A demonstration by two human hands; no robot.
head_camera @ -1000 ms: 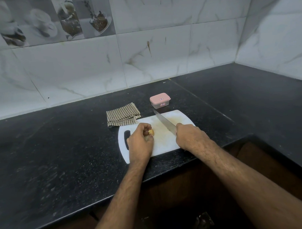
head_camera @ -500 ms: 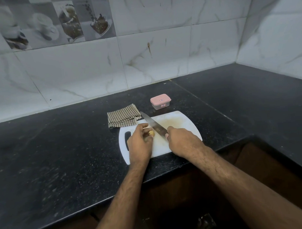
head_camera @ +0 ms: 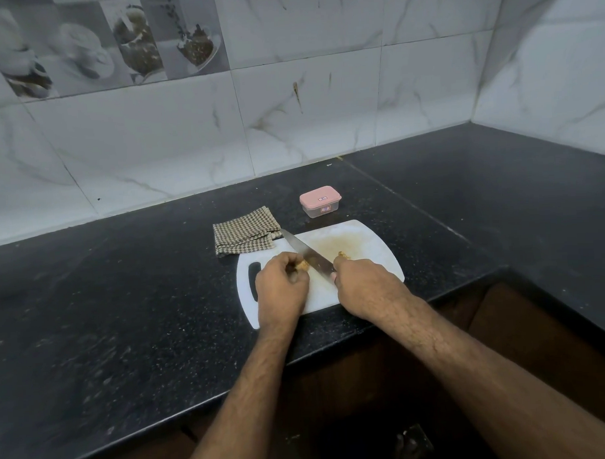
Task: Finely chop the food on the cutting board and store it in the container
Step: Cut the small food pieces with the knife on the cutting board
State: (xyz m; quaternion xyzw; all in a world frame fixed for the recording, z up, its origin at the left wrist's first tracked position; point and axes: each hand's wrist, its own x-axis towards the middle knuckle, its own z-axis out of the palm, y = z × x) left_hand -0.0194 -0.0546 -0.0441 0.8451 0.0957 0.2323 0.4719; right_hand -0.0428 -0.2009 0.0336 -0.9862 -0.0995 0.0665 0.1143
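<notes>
Left hand (head_camera: 282, 287) is pinching a small yellowish food piece (head_camera: 303, 264) on the white cutting board (head_camera: 370, 247); right hand (head_camera: 363, 285) is gripping the knife (head_camera: 307, 253), blade lying just right of the piece. Pink-lidded container (head_camera: 320, 201) is sitting closed, far side of board, checked cloth (head_camera: 244, 234) at left

The cutting board (head_camera: 359, 239) is white with a yellowish stain. The knife (head_camera: 307, 254) blade is silver-grey. The container (head_camera: 320, 201) has a pink lid and a clear body. The cloth (head_camera: 243, 234) is brown-and-cream checked. The counter (head_camera: 125, 304) is speckled black, the wall tiles (head_camera: 307, 109) white with grey-brown marble veins
</notes>
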